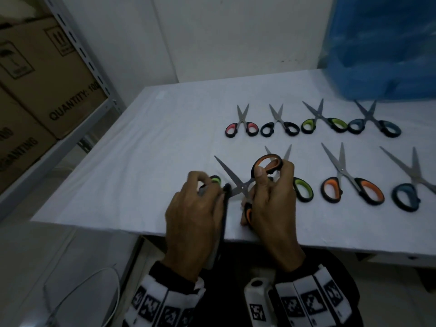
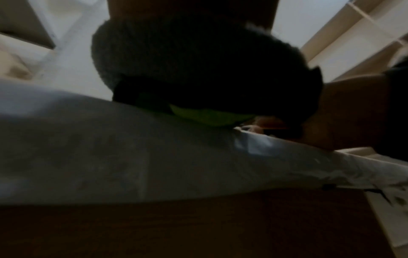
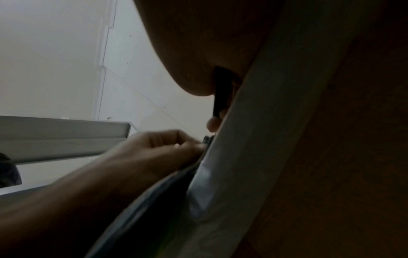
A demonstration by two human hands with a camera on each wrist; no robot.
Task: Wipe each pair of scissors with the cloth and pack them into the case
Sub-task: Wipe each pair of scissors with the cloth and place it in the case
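My right hand (image 1: 271, 178) grips a pair of orange-handled scissors (image 1: 267, 164) near the table's front edge, blades spread and pointing left. My left hand (image 1: 203, 187) holds a dark grey cloth (image 1: 224, 213) bunched against the lower blade; the upper blade (image 1: 224, 167) sticks out bare to the upper left. In the left wrist view the cloth (image 2: 187, 61) fills the middle. Green-handled scissors (image 1: 303, 190) lie on the white sheet (image 1: 141, 161) under both hands, their other loop (image 2: 209, 117) by my left fingers. No case is in view.
Behind my hands a row of small scissors lies: pink (image 1: 240, 127), black (image 1: 279, 127), green (image 1: 324, 122), blue (image 1: 374, 125). Large orange (image 1: 352, 184) and blue (image 1: 411, 191) pairs lie to the right. Blue plastic bag (image 1: 382, 48) back right; shelf with cardboard boxes (image 1: 47, 79) left.
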